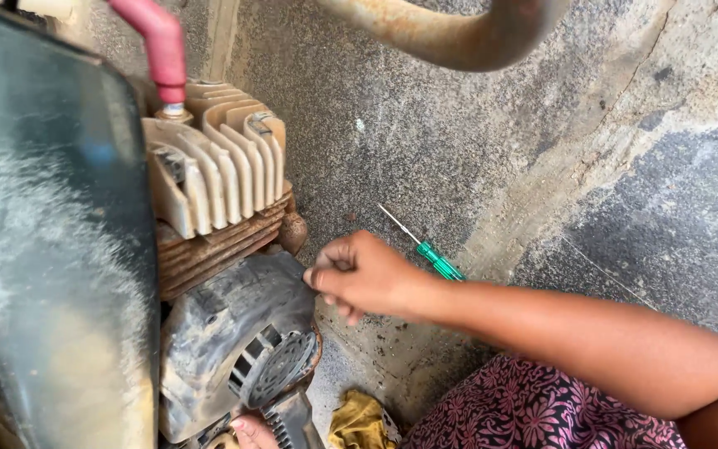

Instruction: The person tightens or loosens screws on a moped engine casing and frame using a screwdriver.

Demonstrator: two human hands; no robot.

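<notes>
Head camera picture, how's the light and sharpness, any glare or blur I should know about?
Head view: soft, even daylight, no hard shadows; the dark tank at left shows a hazy pale sheen and looks soft, being close to the lens; the right hand, green screwdriver and engine fins are fairly sharp; the left hand is cut off by the bottom edge.

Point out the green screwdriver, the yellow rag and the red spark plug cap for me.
green screwdriver (440,261): head view, on its green handle, beside the right hand.
yellow rag (357,420): head view, middle of the crumpled cloth on the floor.
red spark plug cap (162,46): head view, on its bent red sleeve.
</notes>
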